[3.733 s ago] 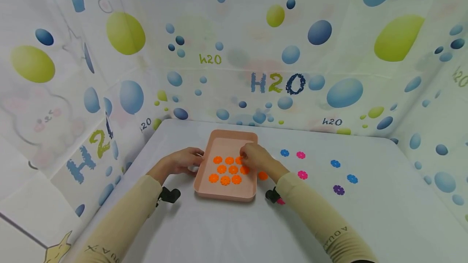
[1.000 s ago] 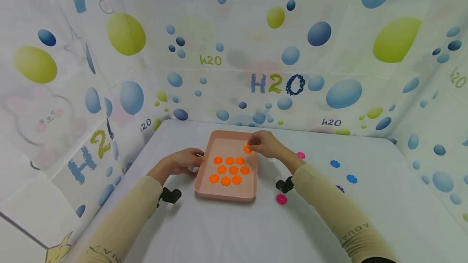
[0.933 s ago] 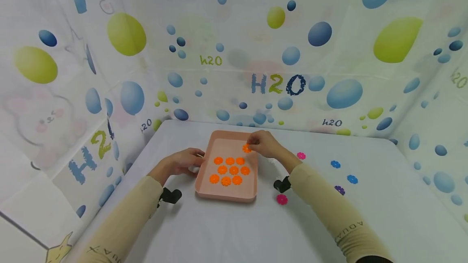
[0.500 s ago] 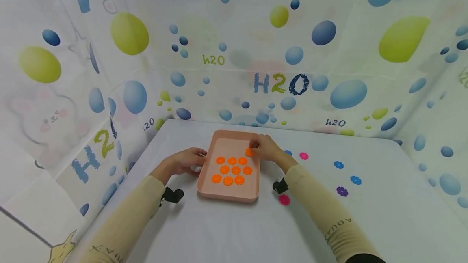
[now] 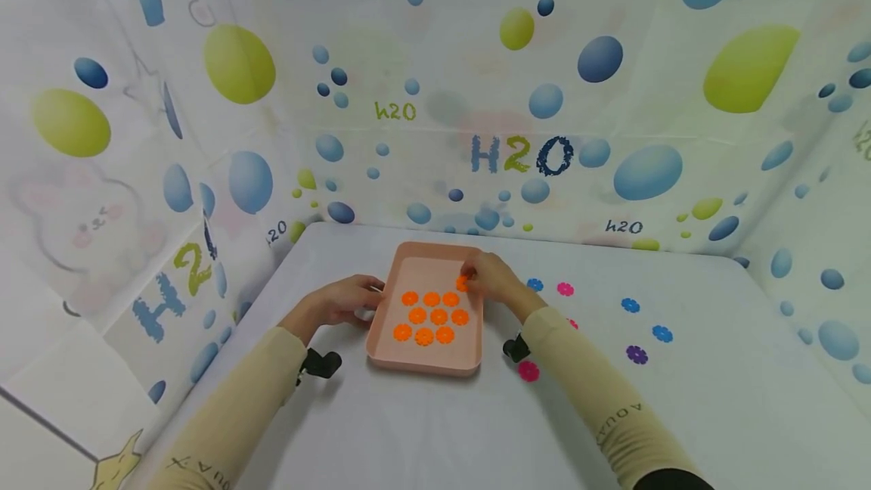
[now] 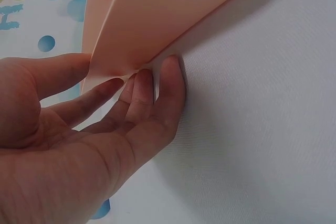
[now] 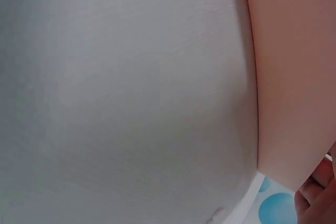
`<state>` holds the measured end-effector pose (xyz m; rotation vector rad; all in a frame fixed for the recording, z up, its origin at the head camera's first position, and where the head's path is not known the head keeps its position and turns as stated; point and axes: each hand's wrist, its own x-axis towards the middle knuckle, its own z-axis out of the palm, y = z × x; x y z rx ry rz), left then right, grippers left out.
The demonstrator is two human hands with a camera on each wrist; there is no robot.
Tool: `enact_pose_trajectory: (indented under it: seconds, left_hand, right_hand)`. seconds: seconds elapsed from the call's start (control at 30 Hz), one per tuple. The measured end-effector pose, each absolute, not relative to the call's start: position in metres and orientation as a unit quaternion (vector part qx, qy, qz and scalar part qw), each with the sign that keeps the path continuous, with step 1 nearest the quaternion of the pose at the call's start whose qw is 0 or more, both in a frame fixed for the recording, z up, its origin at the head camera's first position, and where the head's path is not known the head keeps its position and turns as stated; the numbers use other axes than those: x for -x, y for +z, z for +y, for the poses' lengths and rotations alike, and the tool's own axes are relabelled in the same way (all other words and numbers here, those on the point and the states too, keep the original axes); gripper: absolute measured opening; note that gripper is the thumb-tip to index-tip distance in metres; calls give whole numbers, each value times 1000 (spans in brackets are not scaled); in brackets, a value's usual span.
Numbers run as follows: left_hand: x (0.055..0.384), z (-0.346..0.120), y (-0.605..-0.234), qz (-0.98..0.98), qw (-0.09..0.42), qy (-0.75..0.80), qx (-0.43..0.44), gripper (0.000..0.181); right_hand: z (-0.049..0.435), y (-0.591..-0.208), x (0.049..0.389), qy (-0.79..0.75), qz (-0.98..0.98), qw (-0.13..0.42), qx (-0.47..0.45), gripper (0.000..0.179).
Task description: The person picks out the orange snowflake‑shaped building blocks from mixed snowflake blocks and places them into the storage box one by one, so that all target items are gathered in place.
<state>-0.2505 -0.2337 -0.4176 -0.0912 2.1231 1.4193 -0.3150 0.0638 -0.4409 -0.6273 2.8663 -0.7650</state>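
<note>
A pink tray stands on the white table. Orange flower-shaped discs lie inside it in three rows. My left hand holds the tray's left edge; in the left wrist view its thumb and fingertips meet the tray wall. Over the right rim, my right hand pinches another orange flower-shaped disc above the tray's upper right part. That disc is partly hidden by the fingers. The right wrist view catches only a sliver of the right hand beyond the tray's outer wall.
To the right of the tray lie blue discs, pink discs and a purple disc. A pink disc sits near the right wrist. Patterned cloth walls enclose the table at the back and sides.
The orange disc that lay right of the tray is now in my right hand. That hand went from the disc rows to the tray's right rim, lately shifting slightly. The left hand stayed.
</note>
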Motion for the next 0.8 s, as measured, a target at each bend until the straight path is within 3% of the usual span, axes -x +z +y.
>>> enact_pose_trajectory:
  seconds: [0.37, 0.57, 0.67, 0.8]
  left_hand:
    - [255, -240, -415, 800, 295, 522, 20, 50]
    - [255, -247, -403, 848, 279, 450, -30, 48]
    - [252, -260, -394, 892, 230, 379, -82, 47]
    - [245, -286, -384, 942, 104, 279, -156, 45]
  right_hand:
    - [71, -413, 304, -212, 950, 48, 222, 33]
    - [109, -387, 289, -193, 939, -21, 285, 32]
    - [139, -376, 277, -180, 941, -53, 284, 32]
    - [192, -369, 258, -155, 947, -86, 269, 36]
